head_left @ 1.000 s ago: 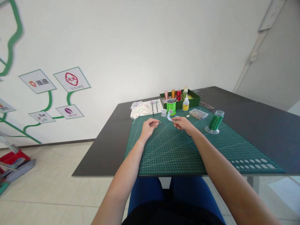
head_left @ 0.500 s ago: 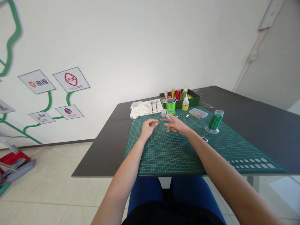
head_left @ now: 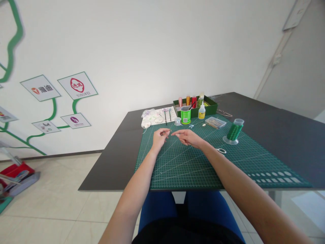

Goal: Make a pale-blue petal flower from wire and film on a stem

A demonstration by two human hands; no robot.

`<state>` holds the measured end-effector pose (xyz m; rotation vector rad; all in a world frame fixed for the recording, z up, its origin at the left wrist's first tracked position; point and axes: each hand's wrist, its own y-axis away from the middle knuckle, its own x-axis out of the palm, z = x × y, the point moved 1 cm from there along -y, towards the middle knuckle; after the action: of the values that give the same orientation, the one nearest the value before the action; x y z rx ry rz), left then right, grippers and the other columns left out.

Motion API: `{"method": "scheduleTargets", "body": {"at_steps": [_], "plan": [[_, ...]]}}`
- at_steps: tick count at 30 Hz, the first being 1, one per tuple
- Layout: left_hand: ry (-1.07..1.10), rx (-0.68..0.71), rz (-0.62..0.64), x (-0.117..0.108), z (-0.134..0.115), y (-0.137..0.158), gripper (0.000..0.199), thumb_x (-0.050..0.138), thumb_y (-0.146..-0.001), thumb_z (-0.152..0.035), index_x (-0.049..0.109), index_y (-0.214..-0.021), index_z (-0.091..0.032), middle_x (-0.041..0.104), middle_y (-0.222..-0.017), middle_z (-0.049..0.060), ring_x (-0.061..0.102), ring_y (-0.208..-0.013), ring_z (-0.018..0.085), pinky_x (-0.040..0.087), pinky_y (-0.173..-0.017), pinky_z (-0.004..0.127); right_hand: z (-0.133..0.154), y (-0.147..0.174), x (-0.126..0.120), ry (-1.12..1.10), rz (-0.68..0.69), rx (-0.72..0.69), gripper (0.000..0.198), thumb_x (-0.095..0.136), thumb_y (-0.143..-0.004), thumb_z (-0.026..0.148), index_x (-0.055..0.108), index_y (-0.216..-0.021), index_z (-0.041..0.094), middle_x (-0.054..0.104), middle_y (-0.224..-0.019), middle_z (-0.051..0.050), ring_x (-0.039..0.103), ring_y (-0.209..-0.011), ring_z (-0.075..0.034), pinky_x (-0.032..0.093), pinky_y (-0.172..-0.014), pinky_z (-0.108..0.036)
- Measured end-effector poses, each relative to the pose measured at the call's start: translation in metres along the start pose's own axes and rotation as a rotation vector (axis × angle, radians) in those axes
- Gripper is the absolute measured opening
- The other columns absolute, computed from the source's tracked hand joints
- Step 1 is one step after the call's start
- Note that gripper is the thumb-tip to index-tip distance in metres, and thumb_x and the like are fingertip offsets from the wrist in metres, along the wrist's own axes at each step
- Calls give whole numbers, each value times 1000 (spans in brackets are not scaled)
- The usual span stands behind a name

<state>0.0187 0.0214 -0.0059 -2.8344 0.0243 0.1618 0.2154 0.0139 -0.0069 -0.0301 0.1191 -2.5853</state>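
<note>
Mat (head_left: 188,169) covers the middle of the desk (head_left: 111,162), under both forearms. Scissors (head_left: 221,151) lie beside the right forearm, partly hidden by it. Farther in, the left hand (head_left: 160,137) has its grip closed, thumb against index finger, on what seems to be a thin stem (head_left: 172,128). This stem is above the mat, its long axis going from the left fingertips away and to the right, toward pale petals (head_left: 178,124), which are hard to separate from the spool (head_left: 177,120) behind. The right hand (head_left: 189,137) is less near to the stem: its index finger stretches toward the left fingertips, apart from them, and whether its grip holds something I cannot tell. Behind stand the can (head_left: 186,116), the bottle (head_left: 201,112) and, farthest, the box (head_left: 211,110).
</note>
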Motion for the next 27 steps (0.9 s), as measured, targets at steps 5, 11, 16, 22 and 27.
{"method": "scheduleTargets", "body": {"at_steps": [5, 11, 16, 22, 27], "plan": [[30, -37, -54, -1, 0, -1, 23, 76, -77, -27, 76, -94, -11, 65, -69, 3, 54, -53, 10, 36, -41, 18, -2, -2, -2, -28, 16, -42, 48, 70, -85, 46, 71, -113, 8, 43, -44, 10, 32, -35, -6, 17, -38, -21], [63, -69, -94, 0, -2, -1, 20, 75, -76, -22, 76, -93, -11, 65, -70, 3, 53, -53, 10, 34, -40, 18, -2, -2, -4, -36, 5, -70, 39, 70, -85, 44, 71, -104, 10, 42, -44, 10, 31, -35, -6, 19, -39, -22], [57, -82, -105, 0, -3, -1, 20, 74, -75, -22, 76, -93, -11, 65, -69, 3, 53, -53, 10, 34, -40, 19, -1, -2, -8, -25, -48, -26, 37, 71, -82, 42, 71, -101, 11, 46, -45, 9, 36, -35, -7, 17, -36, -20], [50, -87, -99, -1, -4, 1, 24, 75, -75, -25, 77, -94, -11, 66, -69, 3, 53, -53, 10, 35, -41, 18, -6, -6, -21, -6, -309, 103, 20, 69, -80, 28, 73, -90, 12, 52, -48, 5, 44, -37, -7, 24, -34, -18], [57, -77, -78, -1, -4, 1, 23, 75, -74, -25, 76, -93, -12, 66, -72, 4, 54, -55, 10, 35, -41, 18, -7, -7, -29, 12, -433, 83, 13, 66, -80, 21, 73, -87, 12, 53, -52, 3, 45, -38, -6, 28, -33, -18]]}}
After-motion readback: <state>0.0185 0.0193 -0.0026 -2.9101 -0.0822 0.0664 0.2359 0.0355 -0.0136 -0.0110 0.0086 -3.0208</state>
